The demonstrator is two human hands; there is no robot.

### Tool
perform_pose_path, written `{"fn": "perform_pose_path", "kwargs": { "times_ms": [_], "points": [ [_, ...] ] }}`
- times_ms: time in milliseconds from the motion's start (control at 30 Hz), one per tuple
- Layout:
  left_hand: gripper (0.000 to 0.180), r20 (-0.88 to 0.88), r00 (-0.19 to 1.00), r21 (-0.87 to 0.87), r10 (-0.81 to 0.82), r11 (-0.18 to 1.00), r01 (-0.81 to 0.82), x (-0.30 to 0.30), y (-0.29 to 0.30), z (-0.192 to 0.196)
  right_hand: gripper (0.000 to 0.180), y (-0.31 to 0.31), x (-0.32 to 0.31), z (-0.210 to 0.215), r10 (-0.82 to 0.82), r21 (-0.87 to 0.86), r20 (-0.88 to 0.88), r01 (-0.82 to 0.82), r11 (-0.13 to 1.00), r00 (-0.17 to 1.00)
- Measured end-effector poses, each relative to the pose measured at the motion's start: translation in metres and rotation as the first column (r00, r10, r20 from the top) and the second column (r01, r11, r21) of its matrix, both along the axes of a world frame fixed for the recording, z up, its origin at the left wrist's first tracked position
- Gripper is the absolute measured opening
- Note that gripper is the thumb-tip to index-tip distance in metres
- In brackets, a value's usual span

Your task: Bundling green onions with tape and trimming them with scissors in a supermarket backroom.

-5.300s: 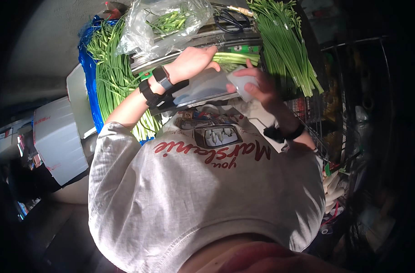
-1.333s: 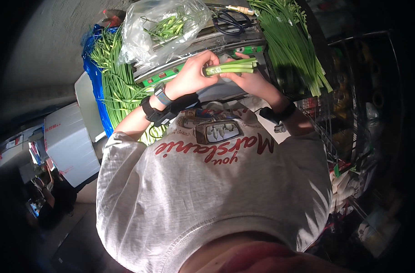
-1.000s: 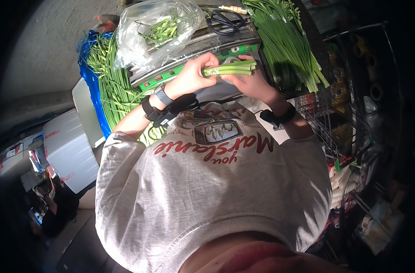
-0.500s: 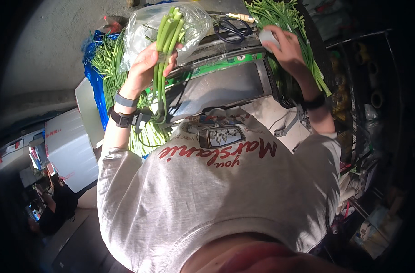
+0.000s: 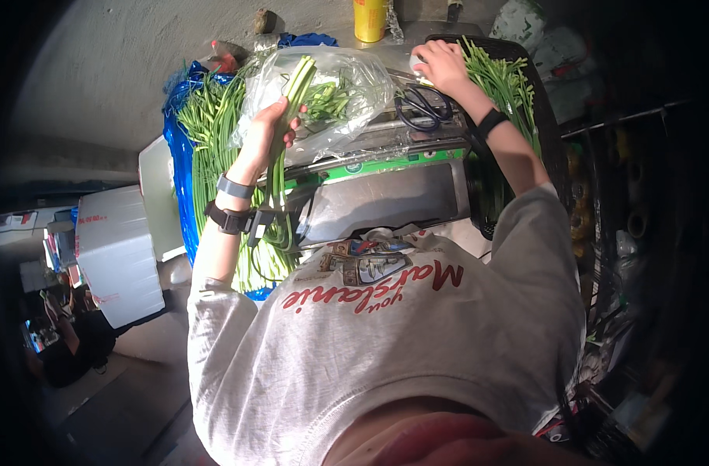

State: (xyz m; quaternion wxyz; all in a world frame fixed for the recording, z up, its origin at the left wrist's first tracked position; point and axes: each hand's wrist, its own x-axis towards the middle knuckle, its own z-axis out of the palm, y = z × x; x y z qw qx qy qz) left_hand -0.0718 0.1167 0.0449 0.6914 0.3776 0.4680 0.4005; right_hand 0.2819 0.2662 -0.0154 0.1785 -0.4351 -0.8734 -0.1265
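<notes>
Your left hand (image 5: pixel 269 133): fingers clamped round stems (image 5: pixel 300 80), cut ends poking above, rest hanging below. Your right hand (image 5: pixel 447 71): fingers curled at white thing (image 5: pixel 418 65); grip unclear.

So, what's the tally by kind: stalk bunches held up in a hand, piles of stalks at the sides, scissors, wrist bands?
Held stalk bunch, in the left hand: 1
Side piles, left pile and right pile: 2
Scissors: 1
Wrist bands, two left, one right: 3
Total: 7

Red lettering (image 5: pixel 436 278) marks the grey shirt (image 5: pixel 416 357) and white box (image 5: pixel 121 260).
</notes>
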Motion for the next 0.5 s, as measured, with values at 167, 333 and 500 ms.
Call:
{"fn": "perform_pose_path", "kwargs": {
  "times_ms": [167,333,500],
  "points": [
    [0.035,-0.099,0.995,-0.061,-0.033,0.998,0.027,-0.015,0.038,-0.035,0.014,0.003,-0.002,-0.006,0.009,-0.233,0.151,0.027,0.972,0.988],
    [0.031,-0.068,0.993,-0.087,-0.093,0.992,0.087,-0.021,0.048,-0.056,0.022,0.017,-0.019,-0.009,-0.072,-0.506,0.146,0.137,0.851,0.987],
    [0.029,0.033,0.996,-0.122,-0.082,0.989,0.086,-0.030,0.049,-0.061,0.028,0.024,-0.014,-0.014,0.023,-0.593,-0.093,-0.074,0.802,0.995]
  ]
}}
